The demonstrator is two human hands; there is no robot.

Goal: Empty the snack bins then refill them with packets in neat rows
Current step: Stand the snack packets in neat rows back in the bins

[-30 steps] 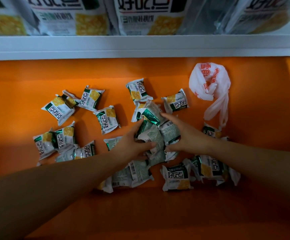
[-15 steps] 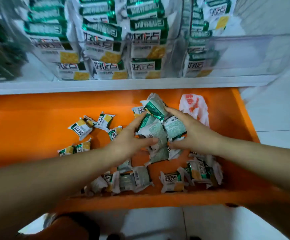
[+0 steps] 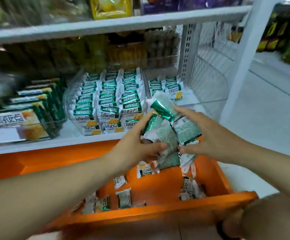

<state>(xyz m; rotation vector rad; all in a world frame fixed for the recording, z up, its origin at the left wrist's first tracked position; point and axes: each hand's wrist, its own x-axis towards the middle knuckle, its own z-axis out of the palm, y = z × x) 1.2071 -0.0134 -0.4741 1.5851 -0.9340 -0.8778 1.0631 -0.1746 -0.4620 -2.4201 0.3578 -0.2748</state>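
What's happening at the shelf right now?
A person holds a bunch of packets between both hands, left hand and right hand, above the orange crate. Loose packets lie in the crate. The middle clear bin is filled in rows; the right bin is only partly filled.

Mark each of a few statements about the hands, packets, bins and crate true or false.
1. The left hand and right hand both grip one bundle of packets. True.
2. The orange crate holds nothing. False: loose packets lie in it.
3. The middle clear bin holds packets in rows. True.
4. The right clear bin is packed full. False: it holds few packets, and much of its floor is bare.
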